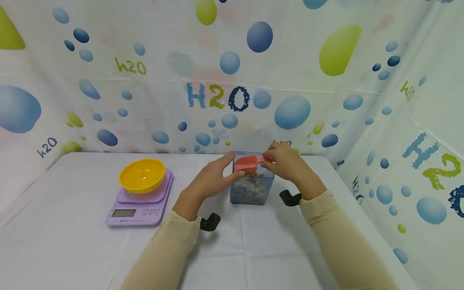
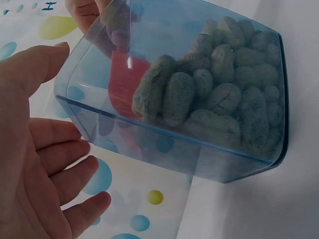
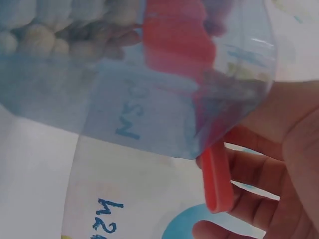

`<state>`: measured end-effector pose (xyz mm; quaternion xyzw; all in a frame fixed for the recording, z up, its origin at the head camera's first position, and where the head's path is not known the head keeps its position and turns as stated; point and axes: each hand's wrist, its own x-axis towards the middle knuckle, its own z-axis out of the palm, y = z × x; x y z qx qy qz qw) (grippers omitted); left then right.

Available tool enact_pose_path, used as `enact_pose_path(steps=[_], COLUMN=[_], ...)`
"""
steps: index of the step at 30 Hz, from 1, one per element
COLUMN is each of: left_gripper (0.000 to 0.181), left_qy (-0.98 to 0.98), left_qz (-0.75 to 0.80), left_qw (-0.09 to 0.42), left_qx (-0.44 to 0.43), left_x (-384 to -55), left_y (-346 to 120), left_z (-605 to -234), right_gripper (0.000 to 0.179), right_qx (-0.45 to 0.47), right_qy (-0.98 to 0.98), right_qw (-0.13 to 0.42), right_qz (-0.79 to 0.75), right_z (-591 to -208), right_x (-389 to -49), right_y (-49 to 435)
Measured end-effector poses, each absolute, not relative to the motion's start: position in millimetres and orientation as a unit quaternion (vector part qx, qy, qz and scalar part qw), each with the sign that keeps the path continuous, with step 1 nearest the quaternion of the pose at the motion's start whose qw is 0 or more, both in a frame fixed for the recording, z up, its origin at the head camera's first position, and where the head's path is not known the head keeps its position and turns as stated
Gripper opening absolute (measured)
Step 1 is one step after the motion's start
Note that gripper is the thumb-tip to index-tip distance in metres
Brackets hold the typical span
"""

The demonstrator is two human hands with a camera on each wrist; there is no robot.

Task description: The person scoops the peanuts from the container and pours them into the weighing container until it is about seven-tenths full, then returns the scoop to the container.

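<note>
Scoop hndl [image 1: 266, 159] partly behind R hand [image 1: 287, 162]

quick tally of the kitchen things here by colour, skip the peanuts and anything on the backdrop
Yellow: 1 (bowl)
Purple: 1 (scale)
Red: 1 (scoop)
See-through blue: 1 (container)
Total: 4

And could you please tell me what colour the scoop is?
The scoop is coral red; the head view shows it best.
</note>
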<state>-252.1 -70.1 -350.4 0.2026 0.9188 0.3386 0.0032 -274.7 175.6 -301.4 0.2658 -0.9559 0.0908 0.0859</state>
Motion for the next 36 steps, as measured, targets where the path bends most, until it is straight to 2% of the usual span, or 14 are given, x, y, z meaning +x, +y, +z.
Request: enact_pose_path(steps=[5,28,36], left_gripper=[0.080,0.074,0.067], left_qy=[0.913,0.899,0.892], left_qz=[0.345,0.374,0.371], left_qw=[-0.019,-0.059,-0.121], left_qx=[0.218,0.219,0.228], left_x=[-252,-253,-256], left_y=[-72,-70,-69], left_z=[-354,-358,-364], right_gripper=[0.029,0.027,0.023], right_qx=[0.295,0.294,0.304], right_qy=[-0.948,-0.948,-0.947], right_qw=[0.096,0.076,0.079], right_qz=[0.069,0.095,0.066], right_z=[-305,-309,-302], right_x=[-279,-285,-282], right_y=[173,170,170])
